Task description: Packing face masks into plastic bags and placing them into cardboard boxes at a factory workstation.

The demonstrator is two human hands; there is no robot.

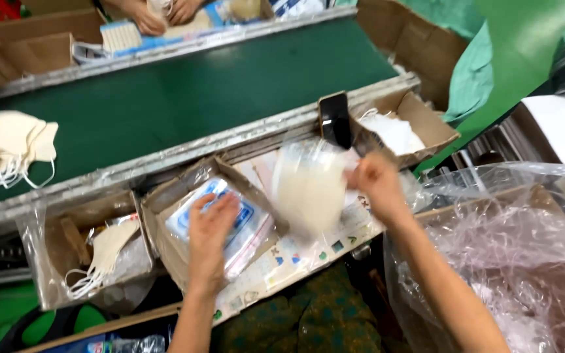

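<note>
My right hand grips the edge of a clear plastic bag with a cream face mask inside, held above the work surface; the bag is blurred. My left hand lies flat on a stack of blue-and-white printed pouches that fill an open cardboard box. Under both hands is a paper sheet with small pictures.
A dark green conveyor belt carries a pile of cream masks. Boxes at left and right hold masks; a black phone leans by the right one. A big clear bag stands at right. Another person's hands work across the belt.
</note>
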